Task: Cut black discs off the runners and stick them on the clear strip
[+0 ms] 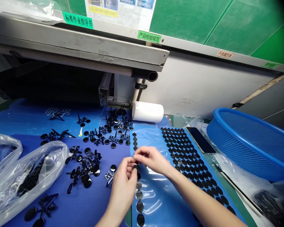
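Left hand (123,186) pinches small glossy black plastic disc (136,168) | right hand (153,159), 1 o'clock, grip unclear | light, slippery: take rim

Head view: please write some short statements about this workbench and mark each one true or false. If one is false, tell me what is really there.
1. The left hand and the right hand meet at a small black disc. True.
2. The basket is red. False: the basket is blue.
3. The white roll stands on its end. False: the white roll lies on its side.
4. The plastic bags lie at the left of the bench. True.
5. The discs on the right form tidy rows. True.
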